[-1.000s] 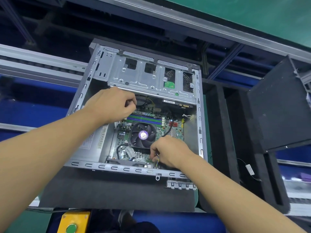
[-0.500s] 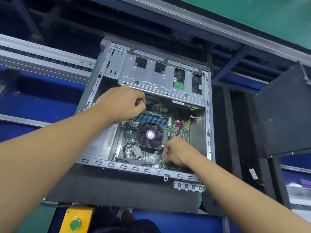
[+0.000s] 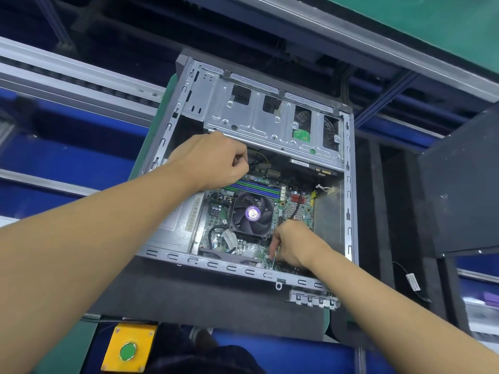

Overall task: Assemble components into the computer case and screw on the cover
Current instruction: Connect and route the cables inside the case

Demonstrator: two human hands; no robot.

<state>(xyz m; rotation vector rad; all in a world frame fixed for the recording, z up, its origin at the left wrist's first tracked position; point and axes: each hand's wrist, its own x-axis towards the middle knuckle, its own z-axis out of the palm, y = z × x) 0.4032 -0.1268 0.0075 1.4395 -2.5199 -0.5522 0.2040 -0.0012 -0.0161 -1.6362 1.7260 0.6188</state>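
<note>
My right hand [image 3: 294,247], 5 o'clock of fan [image 3: 252,214], pinches thin wires [image 3: 273,257]; left hand [image 3: 213,163], 11 o'clock, curled, hold unclear. Crooked push may damage board [image 3: 243,249].

A yellow box [image 3: 141,338] with a green push button [image 3: 127,351] is sitting well below the left hand [image 3: 213,163], towards the person. A dark foam mat [image 3: 205,300] is lying just below the right hand [image 3: 293,244]. A thin tagged cable [image 3: 413,283] is lying well to that hand's right.
</note>
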